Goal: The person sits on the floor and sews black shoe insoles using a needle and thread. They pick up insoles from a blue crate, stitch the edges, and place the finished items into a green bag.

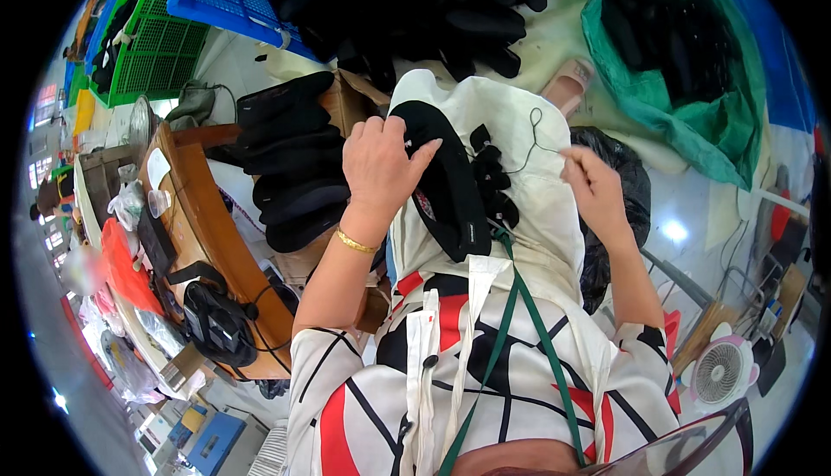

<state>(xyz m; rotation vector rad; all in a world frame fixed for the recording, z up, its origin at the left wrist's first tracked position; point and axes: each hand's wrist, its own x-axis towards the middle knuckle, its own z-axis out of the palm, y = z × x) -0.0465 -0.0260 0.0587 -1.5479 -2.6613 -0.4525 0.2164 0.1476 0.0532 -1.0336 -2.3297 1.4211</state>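
Note:
A black cloth shoe with a patterned lining lies on the white apron over my lap. My left hand is closed on the shoe's far left edge, thumb reaching over its opening. Off to the right, my right hand is raised with fingertips pinched on a dark thread. The thread loops loosely across the apron toward several small black bows beside the shoe. Whether a needle sits in my right fingertips is too small to tell. A green lanyard hangs down near the shoe's heel.
Black shoes are stacked at my left beside a wooden table. A large black heap and a blue crate lie ahead. At the right stand a green sack and a black plastic bag; a pink slipper is nearby.

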